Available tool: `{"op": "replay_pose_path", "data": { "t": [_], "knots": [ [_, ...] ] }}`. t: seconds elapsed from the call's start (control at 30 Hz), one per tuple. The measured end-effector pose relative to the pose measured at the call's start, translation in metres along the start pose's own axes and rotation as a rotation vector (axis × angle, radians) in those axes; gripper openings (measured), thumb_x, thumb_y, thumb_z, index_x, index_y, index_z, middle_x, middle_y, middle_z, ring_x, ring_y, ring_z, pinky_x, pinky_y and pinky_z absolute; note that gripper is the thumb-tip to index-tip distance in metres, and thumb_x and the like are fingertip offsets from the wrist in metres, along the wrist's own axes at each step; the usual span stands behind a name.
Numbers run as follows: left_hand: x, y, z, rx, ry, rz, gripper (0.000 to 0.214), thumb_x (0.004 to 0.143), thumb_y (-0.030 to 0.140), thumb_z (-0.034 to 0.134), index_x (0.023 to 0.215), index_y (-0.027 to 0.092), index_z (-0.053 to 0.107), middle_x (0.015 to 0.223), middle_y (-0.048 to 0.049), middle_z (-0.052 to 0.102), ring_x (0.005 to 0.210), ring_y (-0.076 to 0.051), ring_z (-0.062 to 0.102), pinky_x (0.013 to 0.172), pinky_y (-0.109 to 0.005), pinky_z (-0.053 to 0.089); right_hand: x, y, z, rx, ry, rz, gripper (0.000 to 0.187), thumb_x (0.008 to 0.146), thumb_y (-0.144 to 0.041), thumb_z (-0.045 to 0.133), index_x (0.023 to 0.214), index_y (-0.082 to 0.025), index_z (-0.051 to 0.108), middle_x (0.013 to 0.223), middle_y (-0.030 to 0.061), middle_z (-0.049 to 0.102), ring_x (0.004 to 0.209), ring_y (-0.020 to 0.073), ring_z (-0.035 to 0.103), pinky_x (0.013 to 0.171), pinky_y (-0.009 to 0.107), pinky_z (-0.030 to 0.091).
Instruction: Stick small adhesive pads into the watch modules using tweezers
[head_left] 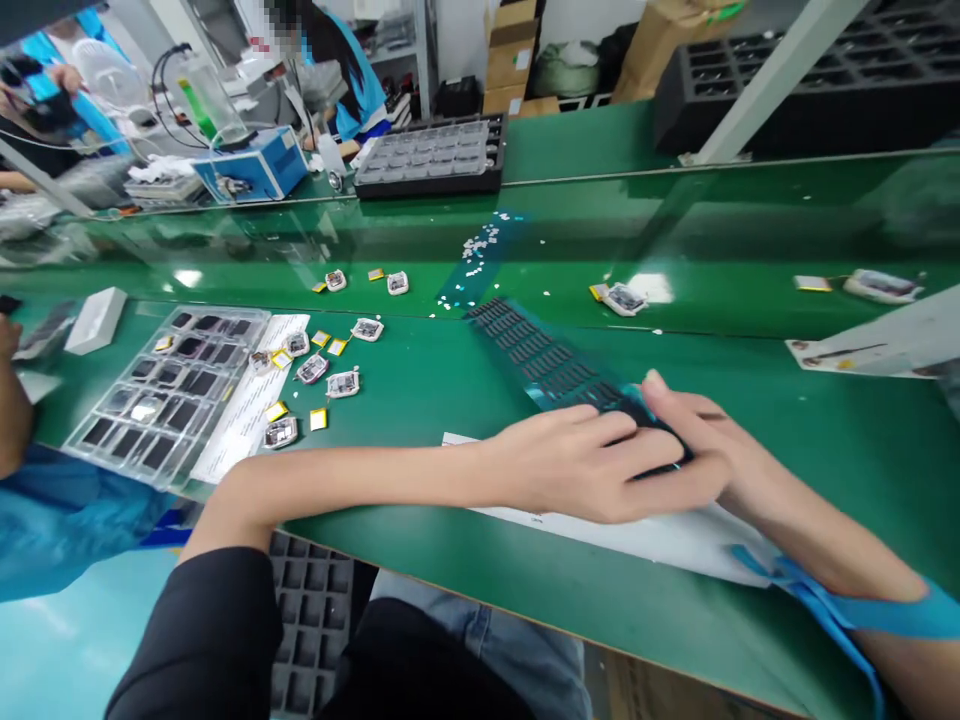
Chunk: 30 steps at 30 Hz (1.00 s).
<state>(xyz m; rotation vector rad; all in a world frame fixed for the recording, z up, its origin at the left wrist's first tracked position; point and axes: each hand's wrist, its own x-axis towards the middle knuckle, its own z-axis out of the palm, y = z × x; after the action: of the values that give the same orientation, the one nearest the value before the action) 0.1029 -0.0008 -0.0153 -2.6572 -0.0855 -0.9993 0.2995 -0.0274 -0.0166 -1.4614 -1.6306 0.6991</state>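
My left hand [581, 462] and my right hand [694, 435] meet at the near end of a long translucent teal strip [536, 350] carrying rows of small dark parts. The strip runs from my hands away toward the upper left. The fingers of both hands are curled and pressed on the strip's near end, over a white sheet of paper [660, 535] on the green table [750, 600]. A blue strap [832, 605] circles my right wrist.
Small white and yellow parts [311, 370] lie scattered left of centre beside a clear tray [161, 390] of dark cells. More parts [622, 298] sit on the glossy green belt behind. Another person's arm [11, 400] is at the left edge; a person works at the back.
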Motion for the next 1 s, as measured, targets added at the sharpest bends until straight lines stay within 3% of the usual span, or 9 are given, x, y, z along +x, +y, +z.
{"op": "replay_pose_path", "data": {
  "t": [0.07, 0.13, 0.27, 0.37, 0.47, 0.57, 0.7, 0.83, 1.0],
  "knots": [
    [0.006, 0.002, 0.016, -0.029, -0.078, 0.007, 0.035, 0.109, 0.013, 0.050, 0.126, 0.023, 0.080, 0.092, -0.0043, 0.074, 0.078, -0.015, 0.068, 0.065, -0.029, 0.054, 0.004, 0.002, -0.004, 0.013, -0.067, 0.050, 0.076, 0.079, -0.102, 0.058, 0.062, -0.029, 0.067, 0.059, 0.0020, 0.063, 0.055, 0.0217, 0.060, 0.045, 0.035, 0.054],
    [0.002, -0.004, 0.018, -0.126, -0.133, 0.025, 0.032, 0.114, 0.029, 0.049, 0.129, 0.021, 0.077, 0.102, -0.0072, 0.077, 0.091, -0.018, 0.073, 0.075, -0.030, 0.058, 0.006, -0.002, -0.010, 0.017, -0.146, 0.082, 0.077, 0.075, -0.103, 0.062, 0.072, -0.027, 0.073, 0.072, 0.0050, 0.072, 0.066, 0.0236, 0.066, 0.052, 0.034, 0.057],
    [-0.030, -0.046, 0.001, -0.175, -0.071, -0.168, 0.055, 0.115, 0.052, 0.041, 0.144, 0.013, 0.067, 0.141, -0.0177, 0.074, 0.138, -0.030, 0.067, 0.110, -0.044, 0.057, 0.000, -0.017, -0.025, -0.012, -0.325, 0.094, 0.068, 0.083, -0.090, 0.070, 0.078, -0.023, 0.076, 0.073, 0.0043, 0.071, 0.066, 0.0200, 0.060, 0.055, 0.031, 0.051],
    [-0.067, -0.080, -0.016, -0.195, -0.251, -0.295, 0.065, 0.112, 0.057, 0.047, 0.156, 0.010, 0.059, 0.159, -0.0223, 0.062, 0.156, -0.037, 0.053, 0.126, -0.057, 0.044, -0.005, -0.021, -0.032, -0.093, -0.378, 0.049, 0.060, 0.093, -0.083, 0.064, 0.083, -0.025, 0.077, 0.067, 0.0017, 0.068, 0.054, 0.0157, 0.047, 0.047, 0.030, 0.037],
    [-0.101, -0.093, -0.028, -0.280, -0.426, -0.377, 0.050, 0.114, 0.047, 0.047, 0.143, 0.014, 0.069, 0.151, -0.0188, 0.069, 0.146, -0.034, 0.064, 0.119, -0.054, 0.053, -0.005, -0.011, -0.041, -0.283, -0.301, -0.058, 0.063, 0.100, -0.083, 0.052, 0.089, -0.026, 0.078, 0.067, 0.0017, 0.069, 0.046, 0.0149, 0.044, 0.046, 0.033, 0.032],
    [-0.121, -0.086, -0.035, -0.253, -0.417, -0.400, 0.044, 0.113, 0.040, 0.052, 0.146, 0.016, 0.068, 0.153, -0.0175, 0.068, 0.144, -0.031, 0.065, 0.116, -0.050, 0.056, -0.001, 0.003, -0.048, -0.505, -0.186, -0.158, 0.073, 0.101, -0.090, 0.041, 0.089, -0.027, 0.076, 0.060, 0.0015, 0.065, 0.044, 0.0167, 0.045, 0.047, 0.034, 0.032],
    [-0.125, -0.077, -0.040, -0.221, -0.359, -0.311, 0.034, 0.112, 0.027, 0.052, 0.137, 0.017, 0.073, 0.146, -0.0144, 0.073, 0.140, -0.029, 0.069, 0.110, -0.047, 0.060, -0.003, 0.010, -0.047, -0.734, -0.113, -0.228, 0.078, 0.104, -0.087, 0.033, 0.092, -0.024, 0.076, 0.064, 0.0048, 0.067, 0.051, 0.0197, 0.053, 0.047, 0.033, 0.032],
    [-0.124, -0.076, -0.039, -0.203, -0.345, -0.203, 0.036, 0.110, 0.014, 0.047, 0.132, 0.018, 0.076, 0.141, -0.0108, 0.077, 0.136, -0.026, 0.072, 0.105, -0.042, 0.062, -0.006, 0.009, -0.037, -0.886, 0.039, -0.263, 0.065, 0.111, -0.071, 0.037, 0.102, -0.020, 0.077, 0.076, 0.0099, 0.070, 0.077, 0.0257, 0.068, 0.048, 0.031, 0.030],
    [-0.123, -0.069, -0.037, -0.143, -0.308, -0.222, 0.035, 0.109, 0.015, 0.049, 0.130, 0.018, 0.076, 0.139, -0.0104, 0.078, 0.130, -0.025, 0.073, 0.104, -0.042, 0.060, -0.006, 0.004, -0.029, -0.895, 0.159, -0.376, 0.051, 0.114, -0.050, 0.046, 0.082, -0.020, 0.071, 0.076, 0.0086, 0.074, 0.085, 0.0243, 0.072, 0.051, 0.032, 0.036]
  ]
}}
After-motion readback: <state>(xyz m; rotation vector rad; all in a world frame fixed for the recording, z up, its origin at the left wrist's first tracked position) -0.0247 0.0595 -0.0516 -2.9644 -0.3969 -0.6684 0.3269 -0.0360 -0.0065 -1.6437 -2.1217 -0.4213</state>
